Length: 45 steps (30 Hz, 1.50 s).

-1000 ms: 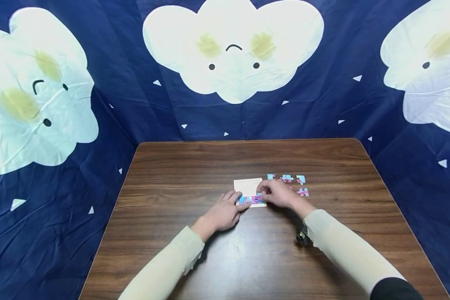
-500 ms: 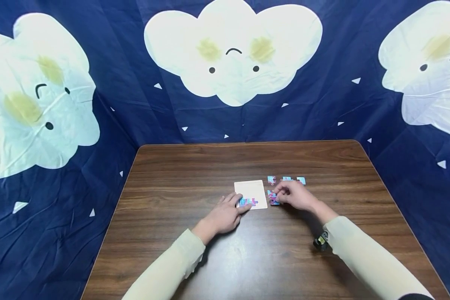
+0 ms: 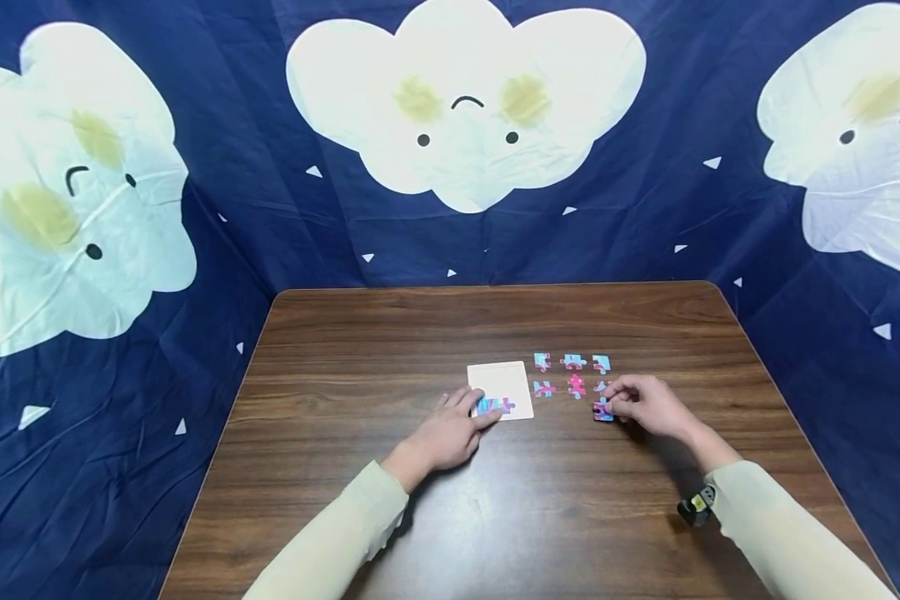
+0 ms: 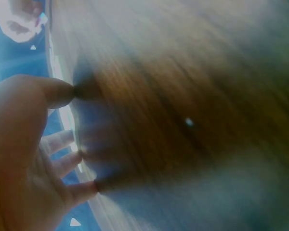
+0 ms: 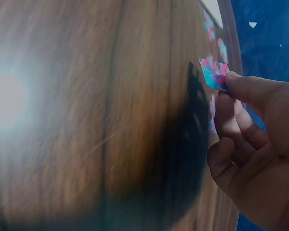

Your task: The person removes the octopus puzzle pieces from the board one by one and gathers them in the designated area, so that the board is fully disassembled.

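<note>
My right hand (image 3: 652,406) pinches a blue, pink and purple jigsaw piece (image 3: 602,410) between thumb and fingers, right of the tray. In the right wrist view that hand (image 5: 260,139) holds the same piece (image 5: 213,74) by its edge, above the tabletop. My left hand (image 3: 450,429) rests with spread fingers at the lower left of a shallow white puzzle tray (image 3: 500,379). Joined jigsaw pieces (image 3: 500,405) lie along the tray's near side, partly under the left fingers. The left wrist view shows that hand (image 4: 31,159) with its fingers extended; the tray is hardly visible there.
Loose jigsaw pieces lie in two rows right of the tray, among them a pink one (image 3: 577,386) and a blue one (image 3: 573,361). One piece is partly hidden behind the right fingertips. A blue cloud-patterned cloth (image 3: 487,242) hangs behind the brown wooden table (image 3: 390,333).
My right hand has moved from the tray's near right part toward the right, carrying the jigsaw piece past the loose pieces. The left hand has stayed on the tray.
</note>
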### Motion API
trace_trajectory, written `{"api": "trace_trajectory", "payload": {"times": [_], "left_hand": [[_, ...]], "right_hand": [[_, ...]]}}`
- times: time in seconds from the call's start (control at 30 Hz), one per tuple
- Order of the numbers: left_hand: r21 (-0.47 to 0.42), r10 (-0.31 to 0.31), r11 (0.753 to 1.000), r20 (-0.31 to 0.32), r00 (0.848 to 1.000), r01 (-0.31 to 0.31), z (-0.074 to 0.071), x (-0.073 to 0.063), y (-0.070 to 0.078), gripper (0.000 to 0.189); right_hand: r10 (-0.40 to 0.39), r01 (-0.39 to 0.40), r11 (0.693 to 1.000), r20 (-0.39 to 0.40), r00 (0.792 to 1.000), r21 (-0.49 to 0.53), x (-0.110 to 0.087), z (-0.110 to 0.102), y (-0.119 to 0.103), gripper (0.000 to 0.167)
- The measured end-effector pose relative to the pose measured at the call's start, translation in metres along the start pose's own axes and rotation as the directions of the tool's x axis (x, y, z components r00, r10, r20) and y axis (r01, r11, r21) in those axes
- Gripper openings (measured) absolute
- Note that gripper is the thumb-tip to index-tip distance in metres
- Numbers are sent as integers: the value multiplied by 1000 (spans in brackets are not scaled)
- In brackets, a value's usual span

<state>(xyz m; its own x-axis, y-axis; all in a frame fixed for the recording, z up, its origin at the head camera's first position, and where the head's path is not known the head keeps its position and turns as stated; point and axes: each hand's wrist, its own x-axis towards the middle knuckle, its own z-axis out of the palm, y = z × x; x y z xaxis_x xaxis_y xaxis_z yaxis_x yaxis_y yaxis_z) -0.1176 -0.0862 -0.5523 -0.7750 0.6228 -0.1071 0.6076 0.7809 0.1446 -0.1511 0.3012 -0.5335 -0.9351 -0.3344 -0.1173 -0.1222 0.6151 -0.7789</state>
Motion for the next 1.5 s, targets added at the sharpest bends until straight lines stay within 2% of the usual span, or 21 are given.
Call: {"api": "trace_trajectory", "payload": {"times": [0.13, 0.23, 0.33, 0.53, 0.83, 1.13, 1.5], "left_hand": [[-6, 0, 1000, -13, 1000, 0, 0, 0, 0, 53], [-11, -3, 1000, -13, 1000, 3, 0, 0, -1, 53], [-18, -7, 1000, -9, 1000, 7, 0, 0, 0, 53], [-30, -7, 1000, -11, 1000, 7, 0, -2, 0, 53], [-20, -4, 1000, -21, 1000, 4, 1, -1, 0, 53], [-27, 0, 1000, -15, 1000, 0, 2, -3, 0, 53], [-21, -1, 1000, -22, 1000, 1, 2, -2, 0, 52]], "right_hand": [[-3, 3, 1000, 3, 1000, 5, -7, -3, 8, 8], [-6, 6, 999, -2, 1000, -35, -10, -5, 13, 8], [0, -3, 994, -32, 999, -110, -12, -5, 17, 8], [-41, 17, 970, -94, 995, -242, -12, -4, 19, 9], [-72, 42, 957, -94, 993, -289, -11, -1, 16, 6], [-35, 20, 964, -51, 998, -264, -12, 2, 18, 9], [-8, -21, 958, -102, 995, -288, -14, 6, 16, 9]]}}
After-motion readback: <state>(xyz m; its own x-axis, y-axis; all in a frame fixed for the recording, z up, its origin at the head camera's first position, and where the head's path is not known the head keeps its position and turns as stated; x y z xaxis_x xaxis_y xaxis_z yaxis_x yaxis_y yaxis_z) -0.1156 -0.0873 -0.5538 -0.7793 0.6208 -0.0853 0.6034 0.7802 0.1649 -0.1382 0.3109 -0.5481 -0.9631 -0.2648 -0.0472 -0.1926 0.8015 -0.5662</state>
